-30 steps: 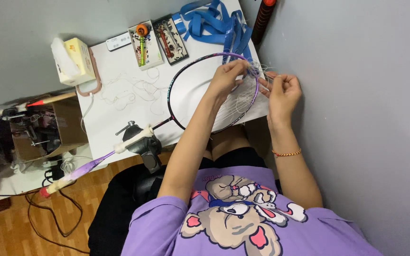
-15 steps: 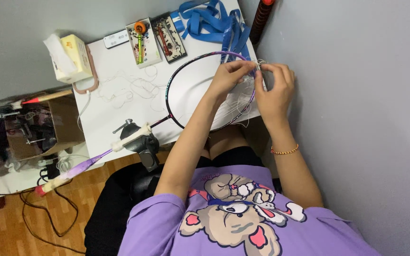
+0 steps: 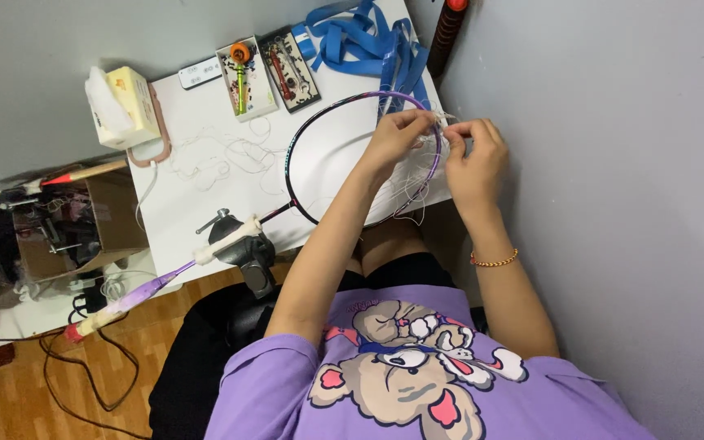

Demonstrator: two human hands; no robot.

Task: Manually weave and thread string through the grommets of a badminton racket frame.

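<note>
1. Our left hand (image 3: 397, 134) is closed over the far right part of the racket frame (image 3: 299, 147), fingers curled down on the purple rim where the loose strands gather.
2. Our right hand (image 3: 473, 155) sits just beside it, outside the rim, with thumb and fingertips pinched narrow on a thin white string (image 3: 443, 134). How much string lies inside the pinch is too fine to tell.
3. The two hands nearly touch. The left one is on the frame itself, so it is the nearer; the string runs from the rim outward toward the right hand and the grey wall.
4. The racket lies flat on the white worktop (image 3: 205, 212), its long axis running from the head under our hands back and leftward along the shaft to a clamp (image 3: 242, 244) at the near edge, with the pale purple handle (image 3: 136, 295) sticking out past the worktop over the wooden floor.
5. Slack white string hangs inside the hoop and trails over the near edge.
6. Farther out we see more loose string (image 3: 222, 155) on the worktop, two small trays of tools (image 3: 270, 69), a heap of blue tape (image 3: 368, 41) and a tissue box (image 3: 124, 106) at the far left corner.
</note>
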